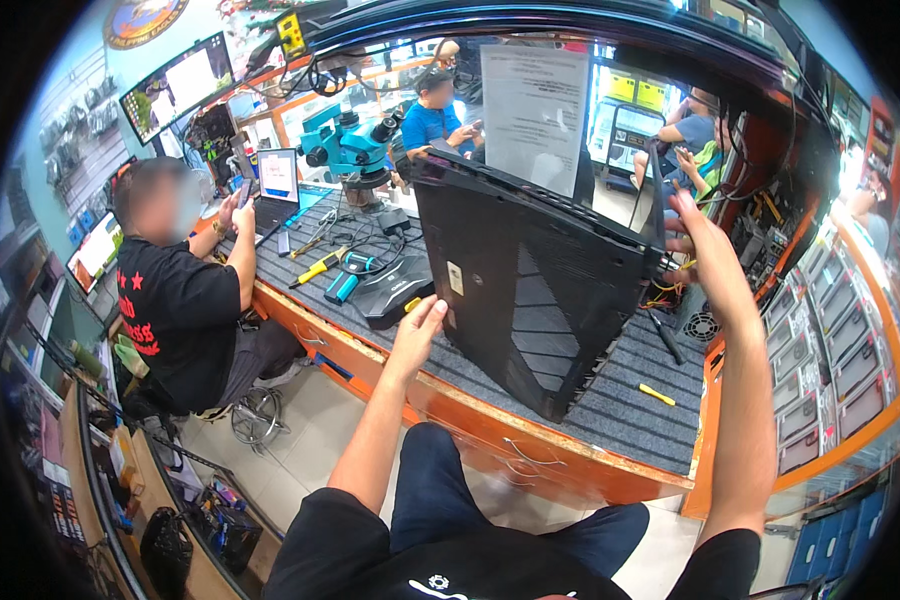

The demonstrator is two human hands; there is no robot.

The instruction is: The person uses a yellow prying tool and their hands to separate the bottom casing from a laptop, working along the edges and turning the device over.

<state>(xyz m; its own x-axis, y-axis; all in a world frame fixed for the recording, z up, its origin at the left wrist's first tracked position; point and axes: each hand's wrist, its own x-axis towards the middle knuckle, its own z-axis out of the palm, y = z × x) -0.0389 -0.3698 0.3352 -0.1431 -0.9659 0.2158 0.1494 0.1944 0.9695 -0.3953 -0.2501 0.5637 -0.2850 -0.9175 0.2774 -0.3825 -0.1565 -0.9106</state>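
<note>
A large black laptop stands tilted on its edge on the workbench, its underside with mesh vents turned toward me. My left hand is at its left edge, thumb and fingers pinched there. A small yellow piece shows beside those fingertips; I cannot tell what it is. My right hand reaches up to the far right side, fingers bent around the edge of the raised lid. The lid's screen face is hidden from me. Left of the laptop lies a black angular device.
On the grey ribbed mat lie a yellow tool, a dark pen-like tool, a yellow-handled tool and a teal tool. A teal microscope stands behind. A seated person holds a phone at left.
</note>
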